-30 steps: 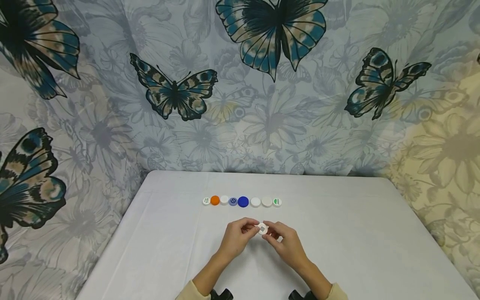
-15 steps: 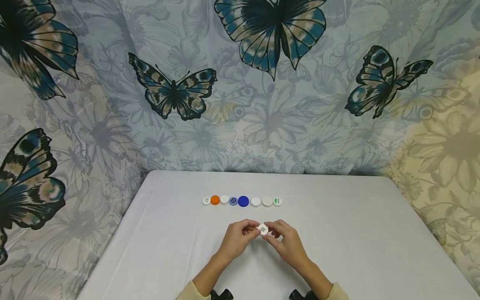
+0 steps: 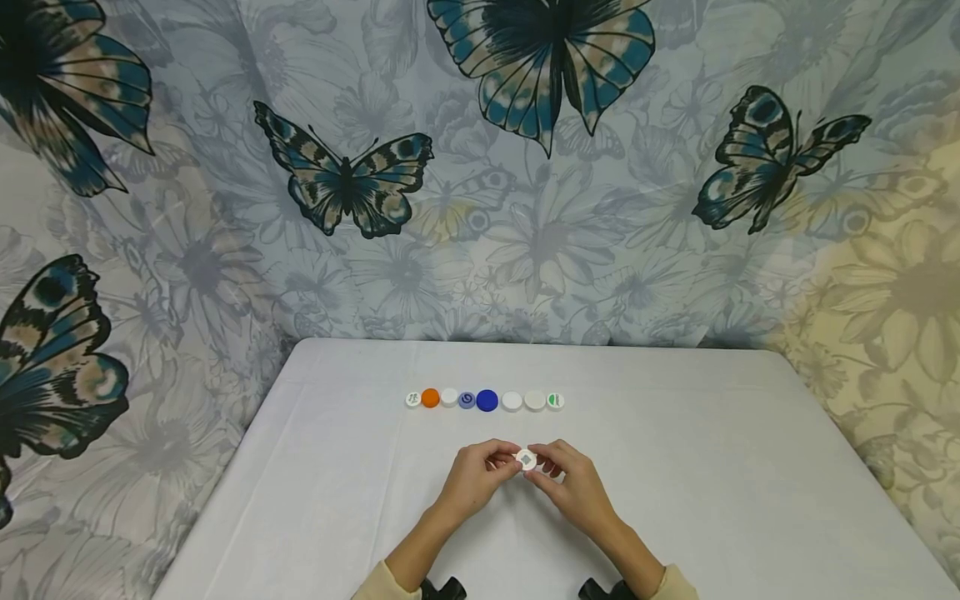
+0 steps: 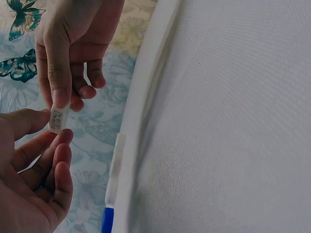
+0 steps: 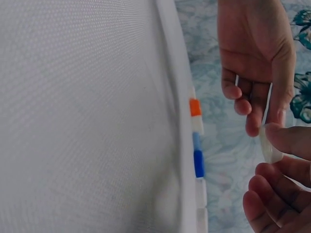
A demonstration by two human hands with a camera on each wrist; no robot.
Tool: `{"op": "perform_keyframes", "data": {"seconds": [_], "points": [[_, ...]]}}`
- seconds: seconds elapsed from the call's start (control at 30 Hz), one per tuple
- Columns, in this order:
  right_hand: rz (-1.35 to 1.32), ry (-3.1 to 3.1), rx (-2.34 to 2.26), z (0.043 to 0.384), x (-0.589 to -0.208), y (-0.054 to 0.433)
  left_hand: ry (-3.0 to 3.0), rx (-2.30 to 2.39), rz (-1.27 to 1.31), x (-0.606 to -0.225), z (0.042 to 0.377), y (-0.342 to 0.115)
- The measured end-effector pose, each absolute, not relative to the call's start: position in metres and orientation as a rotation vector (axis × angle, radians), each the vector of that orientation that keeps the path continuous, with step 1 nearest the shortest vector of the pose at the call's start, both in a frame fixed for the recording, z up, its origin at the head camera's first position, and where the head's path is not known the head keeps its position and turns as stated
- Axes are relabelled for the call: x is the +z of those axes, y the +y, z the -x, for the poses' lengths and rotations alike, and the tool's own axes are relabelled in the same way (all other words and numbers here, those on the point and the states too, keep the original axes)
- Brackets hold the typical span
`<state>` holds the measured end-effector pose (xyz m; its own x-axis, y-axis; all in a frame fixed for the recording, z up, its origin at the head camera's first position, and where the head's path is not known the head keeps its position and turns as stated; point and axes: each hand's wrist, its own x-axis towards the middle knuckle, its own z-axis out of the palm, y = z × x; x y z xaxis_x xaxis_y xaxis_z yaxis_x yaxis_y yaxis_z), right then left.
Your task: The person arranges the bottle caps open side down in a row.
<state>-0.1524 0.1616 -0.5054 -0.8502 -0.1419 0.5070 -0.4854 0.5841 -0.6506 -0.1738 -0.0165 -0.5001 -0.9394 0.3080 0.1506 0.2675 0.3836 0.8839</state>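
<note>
A white bottle cap [image 3: 527,459] is held above the white table between the fingertips of both hands. My left hand [image 3: 472,477] pinches its left edge with thumb and fingers; my right hand [image 3: 567,483] pinches the right edge. In the head view the cap's face shows a small grey mark. Small dark print runs along the side of the cap [image 4: 56,120] in the left wrist view. The right wrist view has the cap [image 5: 270,145] edge-on, with the left hand [image 5: 257,53] above it and the right hand [image 5: 282,194] below.
Beyond the hands, several bottle caps lie in a straight row, among them an orange cap [image 3: 430,398], a dark blue cap [image 3: 487,401] and a white cap with a green mark [image 3: 555,402]. Behind the table [image 3: 712,467] hangs a butterfly-patterned cloth [image 3: 547,242].
Both hands stay nearly in place with the cap between them; it turns slightly in the fingers. The row of caps has not moved on the table.
</note>
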Motion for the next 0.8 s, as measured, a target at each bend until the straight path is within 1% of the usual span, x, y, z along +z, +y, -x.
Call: {"op": "perform_keyframes", "data": {"seconds": [0.8], "points": [[-0.477, -2.433, 1.188, 0.1561, -0.506, 0.1637, 2.577, 1.615, -0.546, -0.5028, 0.1774, -0.0142]]}}
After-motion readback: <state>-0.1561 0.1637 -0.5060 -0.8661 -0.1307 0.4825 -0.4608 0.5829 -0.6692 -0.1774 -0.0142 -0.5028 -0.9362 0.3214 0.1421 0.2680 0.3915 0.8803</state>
